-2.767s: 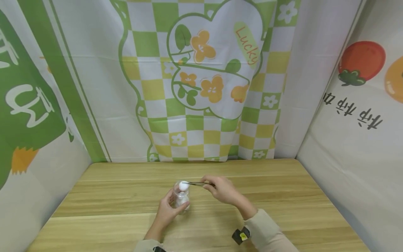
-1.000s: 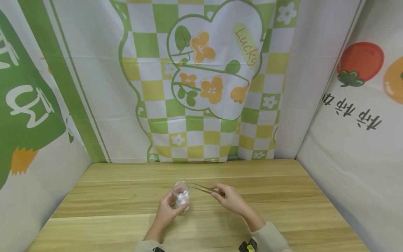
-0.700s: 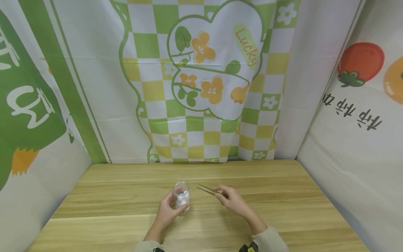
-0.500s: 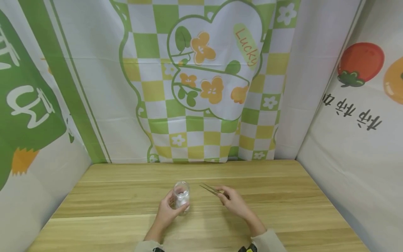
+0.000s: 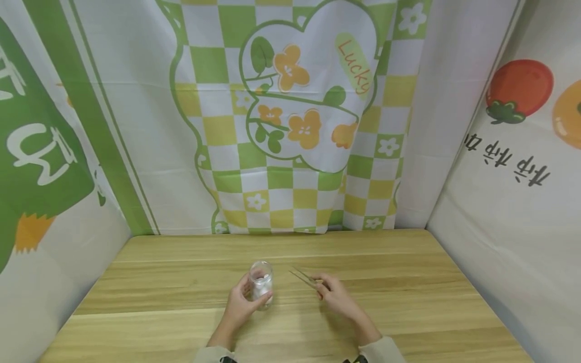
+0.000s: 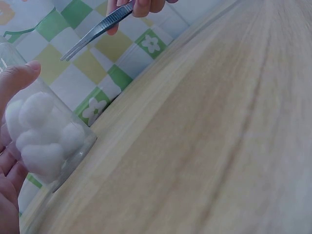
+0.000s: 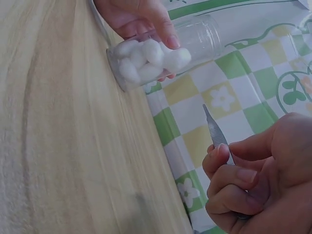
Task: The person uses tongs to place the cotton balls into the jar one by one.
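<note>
A clear glass jar with no lid on it stands upright on the table. Several white cotton balls fill its lower part. My left hand grips the jar from the left side, thumb across the front of the glass. To the right of the jar, my right hand pinches metal tweezers between thumb and fingers. The tweezers' arms are spread apart with nothing between the tips, which point left toward the jar's mouth. In the left wrist view the tweezers hang above the tabletop, clear of the jar.
The wooden table extends around both hands. A green, yellow and white checked cloth hangs along its back edge. Printed white cloths, such as the one with a tomato, hang along both sides.
Earlier the tweezers held a cotton ball at the jar's mouth. That ball has left the tips, and my right hand has drawn back right with the tweezers. My left hand stays still.
</note>
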The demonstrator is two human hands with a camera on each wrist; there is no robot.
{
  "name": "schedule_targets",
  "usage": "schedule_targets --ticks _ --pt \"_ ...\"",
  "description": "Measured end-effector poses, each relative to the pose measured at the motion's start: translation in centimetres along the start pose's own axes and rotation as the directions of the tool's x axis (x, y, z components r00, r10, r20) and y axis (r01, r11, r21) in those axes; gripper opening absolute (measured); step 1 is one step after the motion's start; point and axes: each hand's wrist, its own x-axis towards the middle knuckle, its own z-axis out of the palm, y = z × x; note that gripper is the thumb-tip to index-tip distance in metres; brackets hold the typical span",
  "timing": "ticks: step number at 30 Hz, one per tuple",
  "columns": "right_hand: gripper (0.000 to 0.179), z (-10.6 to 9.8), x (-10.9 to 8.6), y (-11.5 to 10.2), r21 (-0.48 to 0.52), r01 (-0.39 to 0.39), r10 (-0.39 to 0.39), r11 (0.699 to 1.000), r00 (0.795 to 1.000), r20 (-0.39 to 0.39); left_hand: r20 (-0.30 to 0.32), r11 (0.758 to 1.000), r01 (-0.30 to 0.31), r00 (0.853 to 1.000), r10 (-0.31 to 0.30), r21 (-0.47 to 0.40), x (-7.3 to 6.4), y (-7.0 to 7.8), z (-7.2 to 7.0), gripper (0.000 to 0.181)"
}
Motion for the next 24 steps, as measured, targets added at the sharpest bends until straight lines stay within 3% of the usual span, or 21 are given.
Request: schedule_targets --ticks 5,12,15,20,24 --pt "0.036 -0.2 -0.2 0.3 0.139 -0.075 0.068 0.987 0.996 0.052 -0.001 1.000 -0.016 1.000 0.016 -0.010 0.1 -0.1 0.1 0.057" --pt "0.037 -0.5 -0.2 0.7 0.270 -0.132 0.102 0.954 0.987 0.122 -0.014 1.000 -0.018 1.000 0.018 -0.004 0.1 -0.1 0.1 0.055" --pt "0.038 -0.4 -0.1 0.9 0.364 -0.192 0.148 0.911 0.978 0.145 -0.014 1.000 -0.014 1.000 0.013 -0.004 0.1 -0.1 0.1 0.055" --pt "0.040 -0.3 0.1 1.5 0.516 -0.270 0.229 0.813 0.963 0.142 -0.009 1.000 0.005 1.000 -0.005 -0.024 0.0 0.1 -0.1 0.055" --pt "0.041 -0.4 0.2 1.7 0.543 -0.299 0.251 0.784 0.954 0.162 -0.005 0.999 0.005 1.000 -0.005 -0.031 -0.1 0.2 -0.3 0.054"
